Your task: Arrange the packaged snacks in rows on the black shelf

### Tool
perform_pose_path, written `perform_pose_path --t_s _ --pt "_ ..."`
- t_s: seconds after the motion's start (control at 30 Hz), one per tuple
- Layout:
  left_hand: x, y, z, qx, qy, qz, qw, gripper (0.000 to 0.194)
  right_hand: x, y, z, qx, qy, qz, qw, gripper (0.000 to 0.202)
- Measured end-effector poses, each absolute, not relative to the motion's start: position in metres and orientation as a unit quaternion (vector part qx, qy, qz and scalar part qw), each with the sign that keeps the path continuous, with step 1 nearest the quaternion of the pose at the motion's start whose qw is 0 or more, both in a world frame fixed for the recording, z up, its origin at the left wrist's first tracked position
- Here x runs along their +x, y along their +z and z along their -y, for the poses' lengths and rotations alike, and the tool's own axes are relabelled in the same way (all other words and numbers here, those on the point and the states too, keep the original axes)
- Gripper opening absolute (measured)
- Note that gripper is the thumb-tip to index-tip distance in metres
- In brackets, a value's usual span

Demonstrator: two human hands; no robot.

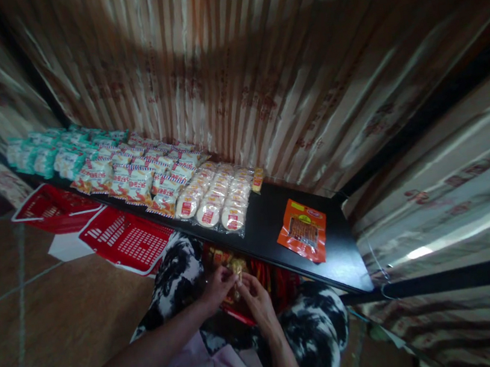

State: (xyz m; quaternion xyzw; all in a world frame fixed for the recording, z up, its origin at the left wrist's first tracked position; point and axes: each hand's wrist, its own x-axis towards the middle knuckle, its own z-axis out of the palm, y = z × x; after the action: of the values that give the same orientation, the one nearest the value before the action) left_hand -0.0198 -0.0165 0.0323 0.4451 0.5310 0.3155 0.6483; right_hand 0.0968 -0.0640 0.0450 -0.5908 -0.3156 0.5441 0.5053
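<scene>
Both of my hands are together over a red basket (240, 316) between my knees. My left hand (219, 285) pinches a small shiny gold packet (237, 265) from the left. My right hand (256, 299) has its fingers closed on the same packet from the right. What is printed on it is too blurred to read. Beneath my hands, several gold and red packages (264, 275) fill the basket, partly hidden by my hands and the shelf edge.
On the black shelf (262, 223) stand rows of green-white snack bags (69, 162), orange-white bags (128, 181), round wrapped crackers (207, 210) and a small yellow packet (257, 180). An orange pouch (302, 230) lies to the right. Red baskets (129, 239) sit at left; a curtain (227, 58) hangs behind.
</scene>
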Motion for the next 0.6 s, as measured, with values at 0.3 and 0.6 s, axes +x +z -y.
perform_pose_path --t_s 0.3,0.6 --pt "-0.014 0.050 0.020 0.555 0.317 -0.506 0.579 0.012 0.111 0.035 0.067 -0.669 0.429 0.383 0.471 0.049" --pt "-0.003 0.080 0.026 0.616 0.337 -0.481 0.525 0.013 0.123 0.063 0.071 -0.660 0.431 0.367 0.494 0.051"
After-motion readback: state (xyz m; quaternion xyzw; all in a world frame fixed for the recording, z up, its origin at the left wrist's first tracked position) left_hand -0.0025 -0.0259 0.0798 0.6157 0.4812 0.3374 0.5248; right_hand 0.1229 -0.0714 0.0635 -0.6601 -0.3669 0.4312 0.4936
